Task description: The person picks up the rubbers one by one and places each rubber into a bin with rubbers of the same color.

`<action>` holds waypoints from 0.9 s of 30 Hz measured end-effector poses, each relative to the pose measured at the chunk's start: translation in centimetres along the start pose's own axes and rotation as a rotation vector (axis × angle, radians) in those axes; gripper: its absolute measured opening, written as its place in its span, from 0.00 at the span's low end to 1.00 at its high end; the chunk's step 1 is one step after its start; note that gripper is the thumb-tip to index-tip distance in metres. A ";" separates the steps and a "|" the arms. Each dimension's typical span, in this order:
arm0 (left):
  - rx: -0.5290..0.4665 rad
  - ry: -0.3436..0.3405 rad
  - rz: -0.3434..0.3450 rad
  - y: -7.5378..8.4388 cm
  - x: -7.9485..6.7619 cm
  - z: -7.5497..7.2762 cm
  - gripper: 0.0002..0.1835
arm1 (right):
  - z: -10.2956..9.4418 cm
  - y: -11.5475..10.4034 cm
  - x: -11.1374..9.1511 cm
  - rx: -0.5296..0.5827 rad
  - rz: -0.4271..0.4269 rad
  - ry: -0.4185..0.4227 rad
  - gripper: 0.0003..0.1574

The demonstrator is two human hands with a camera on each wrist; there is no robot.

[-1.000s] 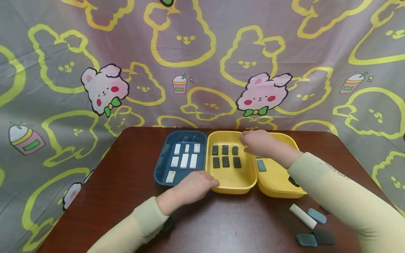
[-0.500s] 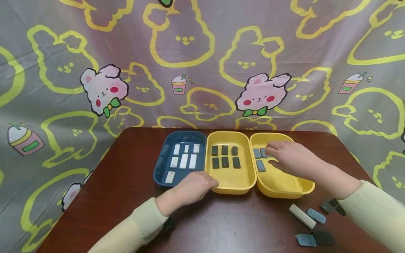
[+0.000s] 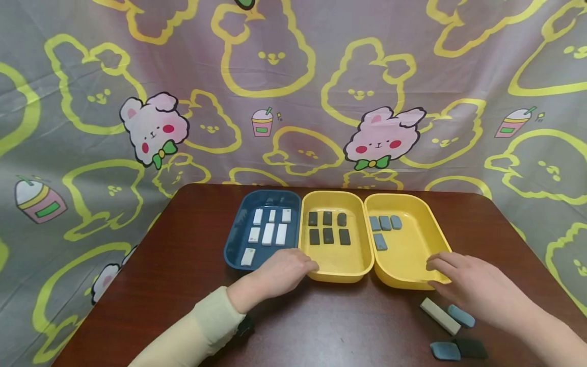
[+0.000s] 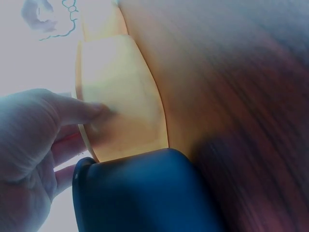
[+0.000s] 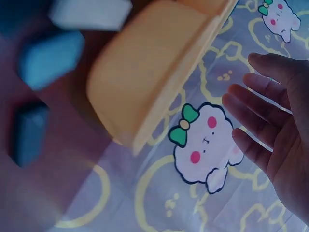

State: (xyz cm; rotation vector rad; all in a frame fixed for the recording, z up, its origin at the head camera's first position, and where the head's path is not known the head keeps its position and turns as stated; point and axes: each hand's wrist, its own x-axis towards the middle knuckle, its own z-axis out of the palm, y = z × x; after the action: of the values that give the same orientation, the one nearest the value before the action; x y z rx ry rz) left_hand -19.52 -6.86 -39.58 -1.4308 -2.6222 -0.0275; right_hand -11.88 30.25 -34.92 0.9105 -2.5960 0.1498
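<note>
At the front left corner of the middle yellow tray (image 3: 346, 262), my left hand (image 3: 282, 270) pinches the rim; in the left wrist view the thumb (image 4: 82, 110) lies against the outer wall and the fingers reach over the edge. My right hand (image 3: 477, 288), with loosely spread fingers and holding nothing, hovers by the front right corner of the right yellow tray (image 3: 408, 255). Several grey-blue eraser-like blocks (image 3: 380, 241) lie in that tray. Two rows of black blocks (image 3: 327, 235) sit in the middle tray, and white ones (image 3: 268, 234) in the blue tray (image 3: 233, 244).
On the table's right front lie a long whitish block (image 3: 440, 316), a blue block (image 3: 461, 316), another grey-blue block (image 3: 445, 350) and a black one (image 3: 472, 348). The three trays stand side by side on the brown table (image 3: 183, 244), before a patterned curtain (image 3: 293, 112).
My right hand has drawn back from the right tray's far left part toward its front right corner. A third grey-blue block now shows in the back row. The left hand stays put.
</note>
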 end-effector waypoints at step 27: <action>0.005 0.003 0.008 -0.1 0.1 0.2 0.10 | 6.1 -1.2 -6.6 0.005 0.274 -0.329 0.31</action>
State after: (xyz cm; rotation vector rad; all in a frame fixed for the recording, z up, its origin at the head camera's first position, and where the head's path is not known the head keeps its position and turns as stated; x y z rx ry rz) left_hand -19.66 -6.81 -39.74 -1.4380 -2.6125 -0.0224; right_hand -8.35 31.82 -43.11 0.6190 -3.0202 0.0857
